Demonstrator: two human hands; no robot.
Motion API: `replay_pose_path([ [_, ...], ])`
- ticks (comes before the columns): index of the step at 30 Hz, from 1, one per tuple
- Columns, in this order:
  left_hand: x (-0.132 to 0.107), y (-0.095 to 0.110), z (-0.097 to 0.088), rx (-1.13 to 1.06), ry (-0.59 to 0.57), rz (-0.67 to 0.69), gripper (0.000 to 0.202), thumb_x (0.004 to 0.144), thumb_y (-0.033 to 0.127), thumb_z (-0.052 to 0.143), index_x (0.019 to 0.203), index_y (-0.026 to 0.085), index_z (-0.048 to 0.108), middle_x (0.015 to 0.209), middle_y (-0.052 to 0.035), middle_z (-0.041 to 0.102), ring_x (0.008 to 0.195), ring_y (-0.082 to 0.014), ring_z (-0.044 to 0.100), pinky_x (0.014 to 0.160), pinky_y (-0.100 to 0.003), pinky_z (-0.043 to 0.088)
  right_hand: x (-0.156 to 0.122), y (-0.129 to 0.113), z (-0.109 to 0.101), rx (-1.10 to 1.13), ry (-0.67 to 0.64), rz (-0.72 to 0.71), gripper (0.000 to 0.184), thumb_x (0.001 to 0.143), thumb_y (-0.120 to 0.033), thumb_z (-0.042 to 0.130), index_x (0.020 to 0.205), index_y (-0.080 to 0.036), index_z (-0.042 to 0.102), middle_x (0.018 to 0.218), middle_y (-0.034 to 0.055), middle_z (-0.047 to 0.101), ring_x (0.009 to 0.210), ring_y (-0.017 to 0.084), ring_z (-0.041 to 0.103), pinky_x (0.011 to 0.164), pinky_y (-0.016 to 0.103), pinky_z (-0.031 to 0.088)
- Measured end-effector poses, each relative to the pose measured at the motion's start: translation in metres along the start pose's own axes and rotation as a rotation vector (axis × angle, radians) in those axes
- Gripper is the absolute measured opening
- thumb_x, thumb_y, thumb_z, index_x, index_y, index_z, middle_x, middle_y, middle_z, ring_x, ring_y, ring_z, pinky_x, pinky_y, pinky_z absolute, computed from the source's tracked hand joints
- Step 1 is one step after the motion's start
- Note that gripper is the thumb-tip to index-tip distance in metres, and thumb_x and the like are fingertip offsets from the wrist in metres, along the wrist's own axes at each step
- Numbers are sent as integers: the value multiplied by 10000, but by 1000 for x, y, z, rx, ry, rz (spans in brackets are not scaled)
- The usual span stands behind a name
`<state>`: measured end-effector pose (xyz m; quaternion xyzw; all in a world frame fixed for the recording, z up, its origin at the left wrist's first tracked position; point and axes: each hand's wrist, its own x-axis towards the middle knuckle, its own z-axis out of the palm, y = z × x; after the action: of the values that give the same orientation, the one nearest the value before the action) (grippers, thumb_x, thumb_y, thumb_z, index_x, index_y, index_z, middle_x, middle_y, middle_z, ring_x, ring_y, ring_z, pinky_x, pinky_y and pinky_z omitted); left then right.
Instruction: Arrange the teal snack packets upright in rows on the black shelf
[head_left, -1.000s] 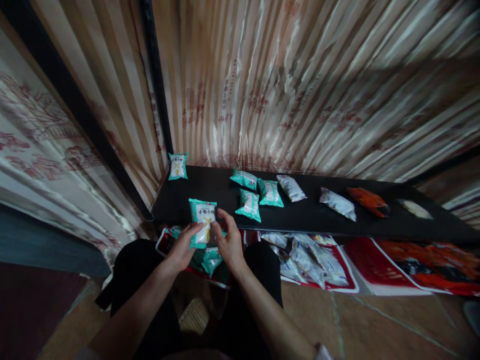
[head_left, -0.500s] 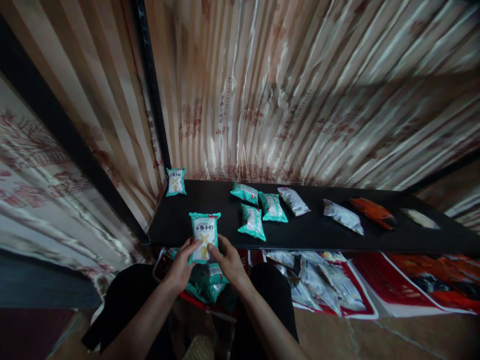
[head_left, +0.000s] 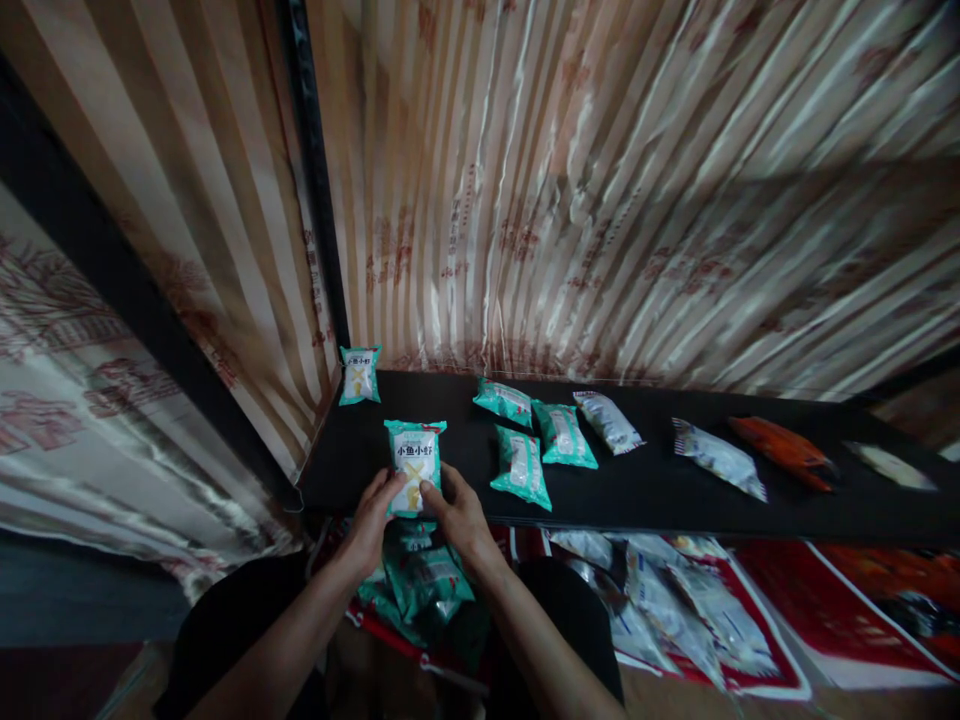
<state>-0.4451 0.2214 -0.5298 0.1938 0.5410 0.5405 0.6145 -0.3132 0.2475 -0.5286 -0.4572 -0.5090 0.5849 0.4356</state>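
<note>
A teal snack packet (head_left: 415, 461) with white label and yellow print stands upright at the front left of a black shelf (head_left: 645, 485). My left hand (head_left: 373, 516) pinches its lower left edge and my right hand (head_left: 456, 510) pinches its lower right edge. Another teal packet (head_left: 358, 375) leans upright in the shelf's back left corner. Three more teal packets (head_left: 523, 466) lie flat near the shelf's middle.
Silver packets (head_left: 718, 458), an orange packet (head_left: 782, 447) and a pale one (head_left: 890, 465) lie along the shelf to the right. Below it, red-trimmed trays hold teal packets (head_left: 424, 588) and silver packets (head_left: 675, 610). Striped curtains hang behind and to the left.
The teal packet in both hands has moved slightly forward and down onto the shelf's front edge. The view has shifted, so the shelf sits lower in frame.
</note>
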Motion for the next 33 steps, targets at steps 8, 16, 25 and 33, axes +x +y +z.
replay_pose_path([
  [8, 13, 8, 1, 33, 84, 32, 532, 707, 468, 645, 1155, 201, 540, 1283, -108, 557, 1161, -261, 517, 923, -367, 389, 15, -2, 6, -16, 6, -20, 456, 729, -408, 648, 1110, -170, 565, 1094, 85, 663, 1005, 239, 617, 873, 375, 499],
  [16, 18, 7, -7, 75, 57, 163, 534, 626, 553, 689, 979, 157, 635, 1006, -99, 689, 940, -245, 630, 803, -312, 457, 20, 5, 12, 22, -56, 22, 476, 714, -432, 663, 1111, -184, 572, 1070, 79, 675, 986, 248, 630, 864, 399, 508],
  [25, 31, 16, -24, 140, 81, 243, 514, 673, 561, 650, 985, 153, 630, 982, -100, 689, 906, -238, 637, 773, -316, 474, 34, 1, 30, 80, -116, 42, 497, 669, -397, 701, 1101, -185, 575, 1122, 76, 661, 1028, 242, 621, 893, 384, 495],
  [33, 43, 32, -28, 58, 153, 196, 551, 600, 544, 713, 975, 148, 635, 949, -94, 702, 888, -232, 645, 788, -314, 459, 60, 4, 46, 64, -138, 44, 404, 657, -348, 697, 1011, -173, 615, 1000, 59, 702, 921, 234, 651, 858, 390, 505],
])
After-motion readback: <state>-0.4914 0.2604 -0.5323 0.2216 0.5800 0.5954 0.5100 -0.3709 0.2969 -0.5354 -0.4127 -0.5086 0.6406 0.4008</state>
